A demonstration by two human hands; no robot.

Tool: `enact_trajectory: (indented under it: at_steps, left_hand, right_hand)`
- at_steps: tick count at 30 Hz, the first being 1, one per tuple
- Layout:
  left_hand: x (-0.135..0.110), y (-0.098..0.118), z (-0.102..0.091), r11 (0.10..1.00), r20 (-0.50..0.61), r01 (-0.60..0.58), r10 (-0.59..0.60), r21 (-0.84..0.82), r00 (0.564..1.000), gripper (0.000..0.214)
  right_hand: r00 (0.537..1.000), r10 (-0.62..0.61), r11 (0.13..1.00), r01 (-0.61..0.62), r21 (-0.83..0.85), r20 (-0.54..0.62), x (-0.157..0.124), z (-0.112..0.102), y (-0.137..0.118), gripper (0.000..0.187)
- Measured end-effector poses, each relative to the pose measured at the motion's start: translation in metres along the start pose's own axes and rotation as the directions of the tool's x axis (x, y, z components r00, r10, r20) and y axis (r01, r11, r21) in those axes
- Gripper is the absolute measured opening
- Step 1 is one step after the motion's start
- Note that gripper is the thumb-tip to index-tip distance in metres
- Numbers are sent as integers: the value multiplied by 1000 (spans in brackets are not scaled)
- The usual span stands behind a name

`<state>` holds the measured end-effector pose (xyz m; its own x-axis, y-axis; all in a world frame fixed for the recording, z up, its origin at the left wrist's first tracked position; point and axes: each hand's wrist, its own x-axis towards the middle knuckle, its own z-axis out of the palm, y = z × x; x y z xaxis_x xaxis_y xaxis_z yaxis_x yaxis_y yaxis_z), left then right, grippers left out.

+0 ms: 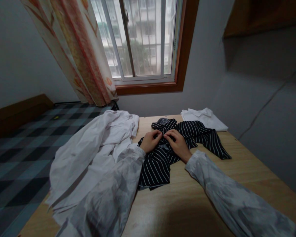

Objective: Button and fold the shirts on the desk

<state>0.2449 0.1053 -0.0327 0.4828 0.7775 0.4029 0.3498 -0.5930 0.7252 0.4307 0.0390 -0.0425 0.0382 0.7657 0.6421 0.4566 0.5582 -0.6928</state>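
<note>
A black shirt with thin white stripes (160,161) lies crumpled in the middle of a wooden table (187,200). My left hand (150,141) and my right hand (178,142) rest on its upper part, close together. The fingers of both hands are curled and pinch the striped cloth near its front edge. Both arms wear pale grey sleeves. What exactly lies between the fingertips is too small to make out.
A heap of white garments (93,151) covers the table's left side. A folded white shirt (203,119) lies at the far right corner. A bed with a checked cover (19,148) stands to the left. Behind are a window (143,42) and a curtain (76,49).
</note>
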Motion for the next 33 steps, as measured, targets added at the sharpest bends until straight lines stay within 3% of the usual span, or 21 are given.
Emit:
enact_trajectory:
  at_steps: [5,12,25,33]
  left_hand:
    - [1,1,-1,999,7,2,-2,-40,1000,29]
    - [1,4,-2,998,53,-13,17,-69,998,31]
    - [0,3,0,997,105,-58,63,-48,992,32]
    - [-1,3,2,998,99,-58,59,-14,993,30]
  right_hand:
    - [999,28,999,-28,28,16,-1,-1,-1,34]
    - [996,69,996,-66,59,-47,-1,1,5,13]
    - [973,228,968,-222,121,-40,-2,4,18,23]
    - [960,259,952,-235,199,-107,1,3,17,28]
